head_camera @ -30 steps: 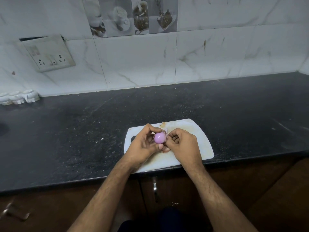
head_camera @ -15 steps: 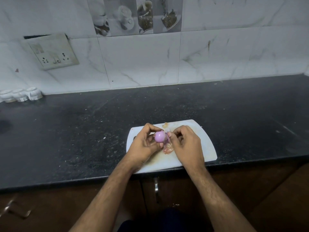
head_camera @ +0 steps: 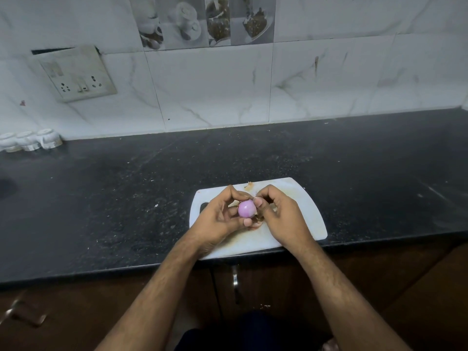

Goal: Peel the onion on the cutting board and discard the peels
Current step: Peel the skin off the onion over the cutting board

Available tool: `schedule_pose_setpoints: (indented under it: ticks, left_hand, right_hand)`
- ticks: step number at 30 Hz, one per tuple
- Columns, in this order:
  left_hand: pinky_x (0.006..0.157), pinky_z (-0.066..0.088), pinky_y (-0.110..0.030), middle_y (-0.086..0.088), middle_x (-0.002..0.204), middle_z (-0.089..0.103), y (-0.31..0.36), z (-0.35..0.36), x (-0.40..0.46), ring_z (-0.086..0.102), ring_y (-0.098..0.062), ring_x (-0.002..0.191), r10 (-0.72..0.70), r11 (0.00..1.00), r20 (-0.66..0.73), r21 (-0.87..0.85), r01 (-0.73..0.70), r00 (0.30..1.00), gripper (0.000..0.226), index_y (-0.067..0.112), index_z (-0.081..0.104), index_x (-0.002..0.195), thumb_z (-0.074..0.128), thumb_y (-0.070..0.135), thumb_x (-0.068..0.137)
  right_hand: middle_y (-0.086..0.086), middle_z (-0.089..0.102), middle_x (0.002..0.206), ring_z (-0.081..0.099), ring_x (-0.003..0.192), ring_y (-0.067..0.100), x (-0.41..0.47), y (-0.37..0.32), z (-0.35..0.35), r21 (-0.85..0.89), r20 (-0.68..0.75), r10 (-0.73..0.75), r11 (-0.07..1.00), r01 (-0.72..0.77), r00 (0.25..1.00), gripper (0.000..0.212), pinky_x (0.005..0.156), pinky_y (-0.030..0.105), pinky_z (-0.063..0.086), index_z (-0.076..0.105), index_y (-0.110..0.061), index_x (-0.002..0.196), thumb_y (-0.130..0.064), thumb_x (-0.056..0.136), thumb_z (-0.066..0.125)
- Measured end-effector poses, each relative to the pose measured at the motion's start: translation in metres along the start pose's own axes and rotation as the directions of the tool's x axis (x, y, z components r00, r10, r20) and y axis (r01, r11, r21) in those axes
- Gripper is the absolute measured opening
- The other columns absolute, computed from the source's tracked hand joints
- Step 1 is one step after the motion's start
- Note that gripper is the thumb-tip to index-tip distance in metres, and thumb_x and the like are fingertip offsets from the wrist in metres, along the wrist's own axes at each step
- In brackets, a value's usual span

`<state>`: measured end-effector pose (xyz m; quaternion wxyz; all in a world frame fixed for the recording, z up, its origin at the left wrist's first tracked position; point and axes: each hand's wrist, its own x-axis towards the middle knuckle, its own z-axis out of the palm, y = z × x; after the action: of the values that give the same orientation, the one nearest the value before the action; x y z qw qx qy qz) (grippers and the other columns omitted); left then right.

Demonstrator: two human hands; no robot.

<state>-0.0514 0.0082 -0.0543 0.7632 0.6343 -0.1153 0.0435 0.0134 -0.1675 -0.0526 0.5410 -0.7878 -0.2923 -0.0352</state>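
Two bare hands meet over a white cutting board [head_camera: 311, 219] at the front edge of a dark speckled counter [head_camera: 126, 198], sharing one small pink-purple onion [head_camera: 246, 209] held just above the board. Left hand [head_camera: 217, 219] curls around the onion from the left, its thumb tip under the bulb and its fingers arched over the top, a grip clamped on the onion. Right hand [head_camera: 281, 219] closes in from the other side, thumb tip pressed against the bulb's upper right and fingers curled behind it, so that both grips are fastened on the same bulb; whether the right fingers also pinch a strip of skin cannot be told. Directly below the grip, between the two palms, a small heap of brownish peels [head_camera: 258, 219] lies on the board, and another scrap of peel [head_camera: 249, 185] sits at the board's far edge, just beyond the fingers. Far to the left of the grip, three small white cups [head_camera: 30, 140] stand against the marble-tiled wall, under a switch plate [head_camera: 76, 74]. Beneath the hands, a cabinet handle [head_camera: 235, 279] shows on the brown cupboard front.
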Motion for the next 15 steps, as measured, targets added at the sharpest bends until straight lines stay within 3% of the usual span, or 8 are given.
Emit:
schedule_pose_setpoints:
  ticks: [2,4,8,12,15]
  left_hand:
    - [0.09,0.062,-0.047,-0.018,0.128,0.058,-0.0015,-0.0004,0.0007,0.071,-0.03,0.108,0.001,1.0,-0.003,-0.002,-0.001,1.0,0.038,0.008,0.057,0.106,0.072,-0.018,0.083]
    - [0.09,0.062,-0.046,-0.017,0.127,0.061,-0.0024,-0.0013,0.0008,0.072,-0.032,0.108,-0.001,1.0,-0.001,-0.001,0.001,1.0,0.037,0.01,0.057,0.106,0.071,-0.017,0.085]
    - [0.095,0.06,-0.039,-0.002,0.112,0.072,-0.0039,-0.0049,0.0004,0.074,-0.028,0.106,0.04,0.997,-0.121,0.065,-0.033,0.992,0.029,0.009,0.055,0.112,0.074,0.0,0.092]
    - [0.086,0.063,-0.037,0.001,0.108,0.074,-0.0038,-0.0044,0.0001,0.075,-0.029,0.098,0.022,0.996,-0.208,0.084,-0.005,0.978,0.028,0.013,0.062,0.116,0.078,0.012,0.093]
    - [0.074,0.059,-0.024,-0.003,0.106,0.076,-0.002,-0.0016,0.0012,0.074,-0.015,0.086,0.018,0.994,-0.226,0.108,0.006,0.974,0.029,0.018,0.069,0.118,0.081,0.017,0.092]
  right_hand:
    - [-0.013,0.063,0.09,0.058,0.086,0.007,-0.0006,0.0014,0.0031,-0.15,0.014,-0.016,0.989,0.017,1.0,0.015,0.071,0.032,0.049,0.054,-0.031,0.092,-0.031,0.107,0.05]
    - [-0.016,0.058,0.095,0.053,0.09,0.0,-0.0007,0.0023,0.0062,-0.284,0.014,-0.036,0.958,0.039,0.999,0.014,0.067,0.029,0.042,0.047,-0.036,0.095,-0.036,0.108,0.043]
    - [-0.018,0.058,0.1,0.049,0.092,0.001,-0.0025,0.0053,0.0091,-0.38,0.078,-0.075,0.92,0.099,0.994,0.018,0.068,0.032,0.044,0.047,-0.036,0.098,-0.045,0.108,0.034]
    - [-0.015,0.063,0.09,0.059,0.084,0.004,-0.0038,0.0045,0.0087,-0.203,-0.088,-0.066,0.978,0.047,0.994,0.021,0.07,0.032,0.05,0.053,-0.032,0.096,-0.04,0.109,0.04]
    - [-0.022,0.067,0.105,0.067,0.09,-0.002,-0.0057,0.0002,0.0074,-0.143,-0.059,-0.051,0.989,0.042,0.997,0.023,0.075,0.021,0.054,0.057,-0.04,0.12,-0.053,0.105,0.045]
